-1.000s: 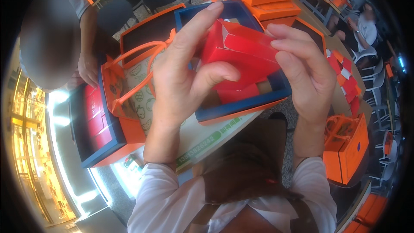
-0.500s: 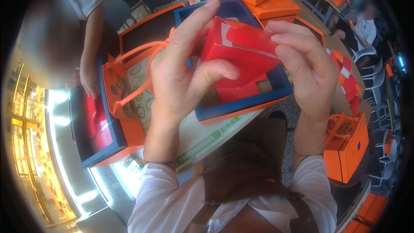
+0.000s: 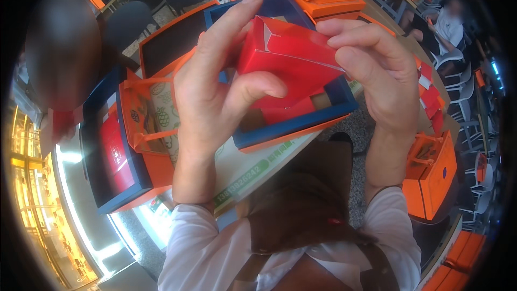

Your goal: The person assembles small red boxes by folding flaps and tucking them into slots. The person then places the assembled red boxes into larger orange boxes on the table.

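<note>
Because the small glossy red cardboard box point(image 3: 293, 73) is held tilted in the air between the two hands, its creased upper end, showing a pale gap near the left corner, faces up where the wearer can see it. The left hand point(image 3: 211, 83) grips it from the side, thumb along the near wall and fingers going behind, a hold that seems to steady the thin card without crushing it. The right hand point(image 3: 381, 73) keeps its bent fingers bunched at the box's right edge, apparently leaving most of the top panel uncovered; whether they pinch the card or merely press it, I cannot tell.

Below the box, an orange open-topped carton with a thick navy-blue rim point(image 3: 301, 123) rests on the pale bench with green print point(image 3: 228, 165), probably set so close to keep it within easy reach. At the left, a second orange carton with a navy-blue rim point(image 3: 124, 196) holds a flat red package point(image 3: 114, 153), which its walls seem to keep from sliding. At the right, an upright orange handled box point(image 3: 431, 178) stands apart, near some loose red cardboard pieces point(image 3: 431, 99).
</note>
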Tool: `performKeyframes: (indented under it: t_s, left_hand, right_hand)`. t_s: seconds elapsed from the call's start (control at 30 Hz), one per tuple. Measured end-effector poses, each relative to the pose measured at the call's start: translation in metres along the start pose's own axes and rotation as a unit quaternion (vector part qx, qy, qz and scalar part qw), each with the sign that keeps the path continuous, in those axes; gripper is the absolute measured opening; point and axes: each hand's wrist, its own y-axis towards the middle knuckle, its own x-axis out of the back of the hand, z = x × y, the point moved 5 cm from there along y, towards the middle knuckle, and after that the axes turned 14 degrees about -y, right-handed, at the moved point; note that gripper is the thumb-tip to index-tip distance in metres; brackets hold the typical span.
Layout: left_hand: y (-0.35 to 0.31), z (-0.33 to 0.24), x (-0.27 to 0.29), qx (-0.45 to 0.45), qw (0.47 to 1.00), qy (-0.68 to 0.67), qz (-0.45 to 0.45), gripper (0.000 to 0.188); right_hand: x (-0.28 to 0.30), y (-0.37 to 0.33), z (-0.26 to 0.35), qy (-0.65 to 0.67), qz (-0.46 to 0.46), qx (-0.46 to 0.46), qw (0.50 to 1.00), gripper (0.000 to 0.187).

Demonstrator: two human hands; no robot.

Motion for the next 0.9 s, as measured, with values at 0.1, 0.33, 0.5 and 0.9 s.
performKeyframes:
  t_s: [0.1,0.33,0.5,0.9]
  left_hand:
    - [0.001,-0.003,-0.002,-0.01,1.0,0.009,0.01,0.095]
    - [-0.001,-0.004,-0.003,0.003,1.0,0.016,-0.001,0.092]
    - [0.002,-0.005,-0.004,-0.044,0.998,0.043,-0.002,0.085]
    - [0.001,0.001,0.009,0.012,0.995,-0.059,-0.079,0.056]
  right_hand:
    - [-0.001,-0.002,0.002,-0.001,-0.004,0.007,1.0,0.015]
    - [-0.004,-0.005,0.006,-0.026,-0.028,0.006,0.999,0.012]
    - [-0.008,-0.009,0.014,-0.086,-0.054,0.018,0.995,0.01]
    - [-0.009,-0.006,0.015,-0.067,-0.112,0.066,0.989,0.015]
